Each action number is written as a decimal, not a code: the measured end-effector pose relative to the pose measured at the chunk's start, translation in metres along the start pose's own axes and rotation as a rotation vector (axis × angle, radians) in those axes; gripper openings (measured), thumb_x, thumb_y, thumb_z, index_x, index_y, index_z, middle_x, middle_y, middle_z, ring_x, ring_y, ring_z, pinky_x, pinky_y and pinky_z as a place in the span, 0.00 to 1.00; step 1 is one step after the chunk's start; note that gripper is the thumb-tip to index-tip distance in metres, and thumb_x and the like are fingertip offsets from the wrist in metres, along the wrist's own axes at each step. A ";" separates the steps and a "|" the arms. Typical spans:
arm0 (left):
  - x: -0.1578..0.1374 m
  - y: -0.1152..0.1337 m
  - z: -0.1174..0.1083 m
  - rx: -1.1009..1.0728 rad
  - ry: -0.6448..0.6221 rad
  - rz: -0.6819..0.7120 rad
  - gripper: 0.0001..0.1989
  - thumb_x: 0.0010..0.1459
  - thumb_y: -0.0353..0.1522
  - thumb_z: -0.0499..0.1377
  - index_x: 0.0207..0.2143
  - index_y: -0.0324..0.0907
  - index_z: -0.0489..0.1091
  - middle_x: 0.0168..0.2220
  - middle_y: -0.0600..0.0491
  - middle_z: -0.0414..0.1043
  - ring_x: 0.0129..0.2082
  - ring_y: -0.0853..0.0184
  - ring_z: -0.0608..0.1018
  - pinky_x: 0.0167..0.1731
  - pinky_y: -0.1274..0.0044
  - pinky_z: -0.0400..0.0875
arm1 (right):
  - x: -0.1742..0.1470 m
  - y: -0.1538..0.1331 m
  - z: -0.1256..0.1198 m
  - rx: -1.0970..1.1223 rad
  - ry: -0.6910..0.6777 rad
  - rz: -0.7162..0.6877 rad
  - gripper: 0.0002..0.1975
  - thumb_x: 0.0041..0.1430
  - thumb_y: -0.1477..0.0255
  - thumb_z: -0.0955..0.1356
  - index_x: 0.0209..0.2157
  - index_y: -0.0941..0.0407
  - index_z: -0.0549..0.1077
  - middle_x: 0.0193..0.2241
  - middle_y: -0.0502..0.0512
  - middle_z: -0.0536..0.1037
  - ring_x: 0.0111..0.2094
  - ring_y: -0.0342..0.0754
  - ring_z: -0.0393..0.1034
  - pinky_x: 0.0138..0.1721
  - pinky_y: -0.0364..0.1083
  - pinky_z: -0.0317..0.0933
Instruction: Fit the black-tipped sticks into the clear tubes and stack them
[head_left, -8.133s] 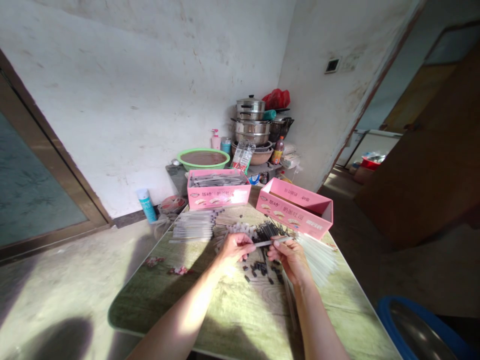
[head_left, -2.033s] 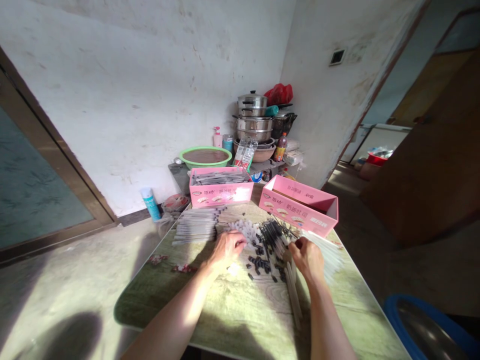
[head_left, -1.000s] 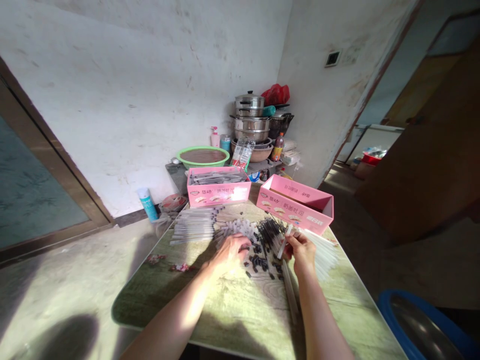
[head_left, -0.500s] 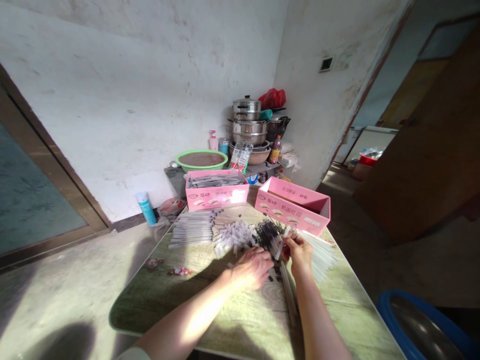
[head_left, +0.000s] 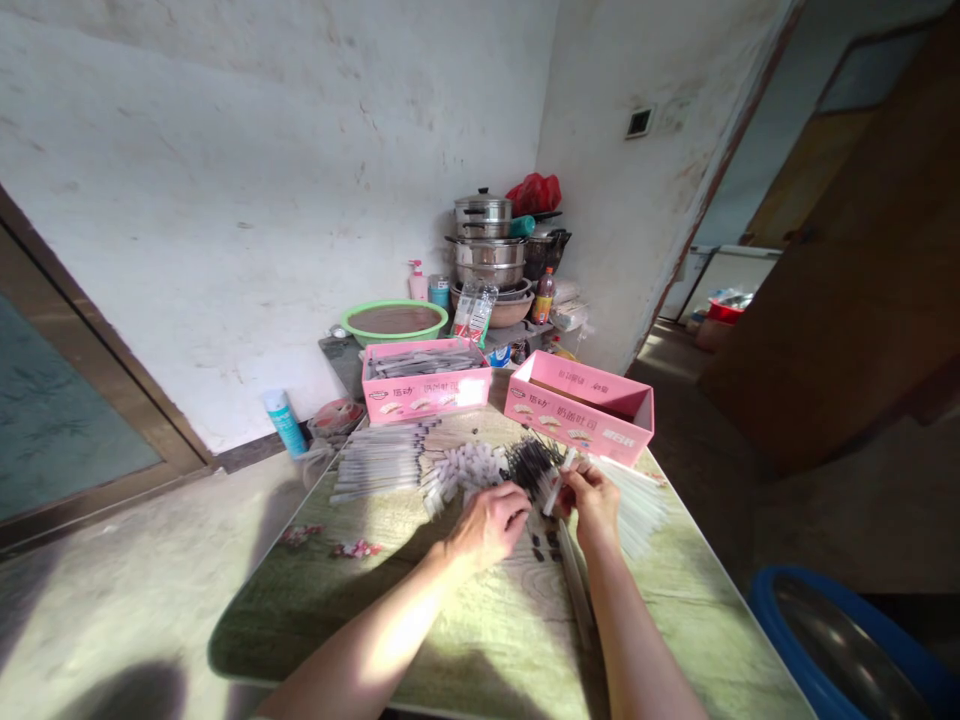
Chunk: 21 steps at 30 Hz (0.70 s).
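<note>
My right hand (head_left: 594,500) pinches a slim white tube (head_left: 553,494), which slants up between thumb and fingers. With its fingers curled in, my left hand (head_left: 489,522) is at the near edge of a heap of short white pieces (head_left: 466,466); whatever it may hold is hidden. Thin black-ended sticks (head_left: 531,460) lie bunched between the hands. Small black bits (head_left: 537,546) are scattered below them. Clear tubes (head_left: 637,510) fan out beside my right hand. At the left, slender dark-tipped tubes (head_left: 379,468) lie in a row.
Behind stand a pink box (head_left: 426,398) full of slender tubes and another pink box (head_left: 579,418). A long flat strip (head_left: 576,590) lies by my right forearm on the wooden-patterned table (head_left: 315,610). A green basin (head_left: 394,335) and stacked pots (head_left: 489,258) are farther back.
My left hand has drawn slightly away from my right, and its fingers are curled more. The right hand still holds the white tube. The view has shifted slightly.
</note>
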<state>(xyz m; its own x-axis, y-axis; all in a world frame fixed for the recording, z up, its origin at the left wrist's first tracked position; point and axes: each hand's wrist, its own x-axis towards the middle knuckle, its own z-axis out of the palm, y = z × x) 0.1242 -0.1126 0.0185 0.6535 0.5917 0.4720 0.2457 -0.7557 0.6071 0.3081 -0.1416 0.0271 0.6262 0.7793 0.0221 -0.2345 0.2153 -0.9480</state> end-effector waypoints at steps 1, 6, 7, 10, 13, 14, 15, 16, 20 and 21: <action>0.000 -0.001 -0.002 -0.058 0.047 -0.036 0.11 0.63 0.26 0.56 0.39 0.42 0.79 0.42 0.48 0.79 0.41 0.64 0.80 0.45 0.74 0.75 | 0.000 0.000 0.000 0.008 0.005 0.000 0.14 0.40 0.65 0.77 0.23 0.55 0.71 0.12 0.46 0.71 0.09 0.42 0.59 0.10 0.40 0.49; 0.002 -0.004 -0.012 -0.231 0.256 -0.173 0.08 0.58 0.26 0.60 0.33 0.43 0.81 0.37 0.50 0.82 0.39 0.64 0.82 0.44 0.73 0.77 | 0.001 0.001 -0.001 0.073 0.010 0.029 0.15 0.38 0.66 0.79 0.24 0.55 0.71 0.15 0.48 0.74 0.12 0.45 0.66 0.10 0.41 0.57; 0.003 -0.006 -0.015 -0.280 0.294 -0.200 0.07 0.58 0.27 0.61 0.32 0.42 0.81 0.37 0.49 0.82 0.38 0.63 0.82 0.43 0.73 0.77 | 0.002 0.001 -0.001 0.094 0.015 0.038 0.16 0.37 0.66 0.79 0.24 0.55 0.71 0.15 0.48 0.75 0.13 0.46 0.68 0.11 0.41 0.60; 0.004 -0.014 -0.022 -0.512 0.364 -0.317 0.06 0.56 0.32 0.64 0.33 0.41 0.81 0.35 0.48 0.83 0.37 0.61 0.83 0.41 0.72 0.78 | 0.003 0.002 -0.003 0.170 0.048 0.048 0.17 0.36 0.67 0.80 0.25 0.55 0.72 0.17 0.48 0.76 0.16 0.47 0.73 0.15 0.42 0.67; 0.003 -0.023 -0.029 -0.794 0.420 -0.429 0.09 0.53 0.36 0.68 0.35 0.40 0.81 0.33 0.48 0.83 0.36 0.59 0.84 0.44 0.69 0.78 | 0.006 0.003 -0.006 0.256 0.109 0.031 0.18 0.35 0.67 0.80 0.26 0.55 0.71 0.19 0.48 0.77 0.19 0.48 0.76 0.18 0.42 0.71; 0.003 -0.025 -0.031 -0.882 0.442 -0.447 0.10 0.52 0.36 0.69 0.35 0.39 0.80 0.33 0.48 0.83 0.36 0.59 0.84 0.45 0.68 0.78 | 0.007 0.004 -0.008 0.279 0.135 0.024 0.18 0.35 0.68 0.80 0.25 0.54 0.70 0.19 0.48 0.77 0.20 0.48 0.77 0.19 0.42 0.72; 0.003 -0.028 -0.032 -0.961 0.464 -0.456 0.11 0.51 0.36 0.70 0.34 0.39 0.80 0.33 0.48 0.83 0.36 0.59 0.84 0.46 0.67 0.78 | 0.008 0.005 -0.009 0.297 0.163 0.017 0.18 0.35 0.69 0.80 0.25 0.54 0.70 0.19 0.47 0.78 0.20 0.48 0.77 0.19 0.42 0.72; 0.003 -0.029 -0.034 -1.030 0.482 -0.460 0.11 0.49 0.36 0.71 0.33 0.38 0.80 0.34 0.47 0.83 0.36 0.59 0.84 0.46 0.66 0.79 | 0.009 0.006 -0.010 0.311 0.188 0.010 0.18 0.36 0.69 0.80 0.25 0.54 0.69 0.19 0.47 0.78 0.21 0.48 0.78 0.20 0.42 0.73; 0.004 -0.032 -0.037 -1.206 0.532 -0.486 0.13 0.44 0.33 0.73 0.31 0.36 0.79 0.34 0.47 0.83 0.35 0.59 0.84 0.44 0.67 0.80 | 0.011 0.009 -0.015 0.324 0.221 0.003 0.15 0.40 0.69 0.78 0.25 0.53 0.69 0.20 0.46 0.78 0.22 0.47 0.78 0.22 0.42 0.74; 0.004 -0.032 -0.037 -1.225 0.535 -0.492 0.12 0.43 0.32 0.73 0.31 0.36 0.79 0.33 0.47 0.83 0.34 0.60 0.84 0.44 0.67 0.80 | 0.012 0.010 -0.016 0.325 0.220 0.007 0.15 0.41 0.69 0.78 0.25 0.53 0.69 0.20 0.46 0.78 0.22 0.47 0.78 0.22 0.42 0.74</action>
<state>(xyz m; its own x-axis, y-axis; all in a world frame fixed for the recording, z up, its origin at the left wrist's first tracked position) 0.0922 -0.0755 0.0248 0.2718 0.9600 0.0676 -0.5804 0.1075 0.8072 0.3252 -0.1394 0.0127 0.7599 0.6443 -0.0859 -0.4402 0.4129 -0.7973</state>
